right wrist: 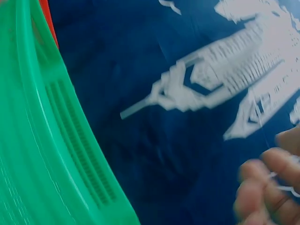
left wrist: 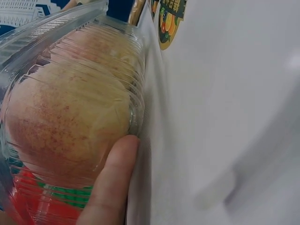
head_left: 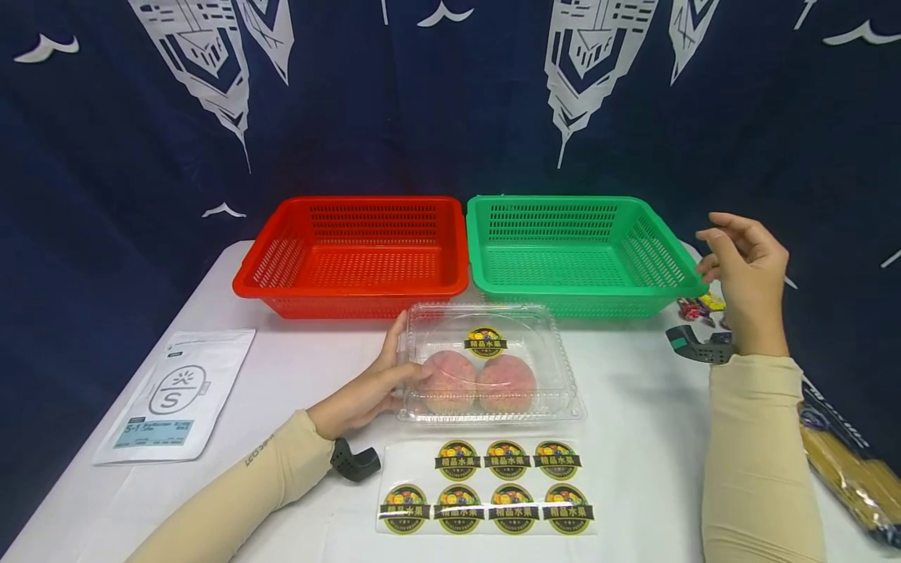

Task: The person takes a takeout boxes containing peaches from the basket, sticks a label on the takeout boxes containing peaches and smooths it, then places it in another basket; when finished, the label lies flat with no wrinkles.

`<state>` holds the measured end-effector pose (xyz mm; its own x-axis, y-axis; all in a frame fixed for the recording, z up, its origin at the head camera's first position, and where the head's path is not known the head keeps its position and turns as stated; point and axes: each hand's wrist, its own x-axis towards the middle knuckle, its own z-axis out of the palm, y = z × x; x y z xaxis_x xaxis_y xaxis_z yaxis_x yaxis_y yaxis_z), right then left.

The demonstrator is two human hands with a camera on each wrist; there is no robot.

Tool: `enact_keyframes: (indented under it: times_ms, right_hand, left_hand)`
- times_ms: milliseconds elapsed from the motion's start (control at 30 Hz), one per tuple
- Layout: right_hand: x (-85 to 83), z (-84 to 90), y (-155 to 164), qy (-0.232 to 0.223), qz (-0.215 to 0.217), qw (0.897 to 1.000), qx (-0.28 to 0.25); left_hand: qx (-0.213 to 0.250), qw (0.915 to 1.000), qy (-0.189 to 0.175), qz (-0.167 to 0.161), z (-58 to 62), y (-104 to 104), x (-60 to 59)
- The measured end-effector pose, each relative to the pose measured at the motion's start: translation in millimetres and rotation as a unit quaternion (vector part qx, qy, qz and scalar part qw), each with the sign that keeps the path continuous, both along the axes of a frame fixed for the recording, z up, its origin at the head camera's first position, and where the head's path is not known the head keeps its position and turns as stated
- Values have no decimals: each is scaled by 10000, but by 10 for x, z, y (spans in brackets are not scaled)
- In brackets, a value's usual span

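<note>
A clear plastic clamshell box [head_left: 549,352] lies shut on the white table, with two pink peaches [head_left: 450,383] inside and a round fruit sticker [head_left: 486,342] on its lid. My left hand [head_left: 408,349] grips the box's left end, thumb along the front and fingers round the far corner. In the left wrist view the thumb [left wrist: 110,187] presses the ribbed wall over a peach [left wrist: 65,117]. My right hand [head_left: 706,252] is raised in the air beside the green basket [head_left: 584,293], fingers loosely curled, nothing visible in them. Its fingertips [right wrist: 262,187] are blurred in the right wrist view.
A red basket [head_left: 352,293] stands left of the green one, both empty, behind the box. A sheet of several round stickers [head_left: 486,489] lies in front. A white pouch [head_left: 176,395] sits at the left. Wrapped sweets [head_left: 697,309] and a long packet [head_left: 852,469] lie at the right edge.
</note>
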<state>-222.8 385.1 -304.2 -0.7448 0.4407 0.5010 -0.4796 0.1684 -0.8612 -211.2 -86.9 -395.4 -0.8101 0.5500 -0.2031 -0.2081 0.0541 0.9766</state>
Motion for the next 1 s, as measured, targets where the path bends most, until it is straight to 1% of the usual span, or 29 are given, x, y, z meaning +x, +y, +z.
enact_keyframes:
  times_ms: [67, 133, 200, 267, 333, 433, 467, 500, 533, 600, 633, 667, 733, 800, 833, 867, 933, 1000]
  right_hand:
    - [44, 6, 80, -582, -265, 9978, 158]
    - [85, 2, 160, -1107, -467, 9921, 355]
    - [109, -26, 240, -1490, -529, 9864, 439]
    - [116, -71, 317, -1893, -568, 9788, 544]
    - [113, -132, 392, -2311, -593, 9684, 730]
    - [71, -249, 489, -2748, -532, 9564, 840]
    - [53, -292, 516, -2844, -472, 9537, 857]
    - [34, -336, 541, -2868, -334, 9545, 751]
    - [14, -381, 564, -2833, -125, 9573, 559]
    - [-20, -470, 606, -2614, 464, 9641, 36]
    - [-36, -516, 624, -2432, 822, 9660, -303]
    - [-50, -561, 642, -2234, 1204, 9648, -685]
    - [-73, -655, 668, -1805, 1944, 9541, -1388]
    - [-88, -748, 681, -1404, 2478, 9407, -1842]
    - [-96, -792, 681, -1231, 2656, 9346, -2020]
    - [-99, -830, 675, -1097, 2755, 9319, -2088]
    - [-107, -899, 663, -837, 2889, 9274, -2224]
    - [-113, -945, 648, -668, 2930, 9254, -2310]
  left_hand:
    - [28, 10000, -9, 9, -2, 1, 2]
    - [65, 10000, 1, -1, -1, 2, 7]
    - [91, 10000, 10, -10, 3, 1, 12]
    - [119, 9999, 6, 6, 5, 0, 14]
    - [140, 9999, 13, 16, 4, 2, 14]
    - [158, 9999, -8, 25, 1, 3, 9]
    - [156, 9999, -10, 26, -2, 3, 7]
    - [152, 9999, -15, 28, -5, 2, 5]
    - [153, 9999, -19, 31, -9, 0, 3]
    - [153, 9999, -24, 45, -12, -2, 2]
    - [161, 9999, -18, 47, -14, -1, 1]
    - [175, 9998, -15, 46, -16, 1, 0]
    - [200, 9998, -5, 47, -19, 6, 1]
    - [222, 9997, 5, 53, -20, 11, 2]
    - [230, 9997, 11, 53, -20, 13, 3]
    - [230, 9997, 16, 64, -21, 14, 4]
    - [236, 9997, 21, 88, -22, 15, 7]
    - [251, 9996, 16, 111, -24, 15, 8]
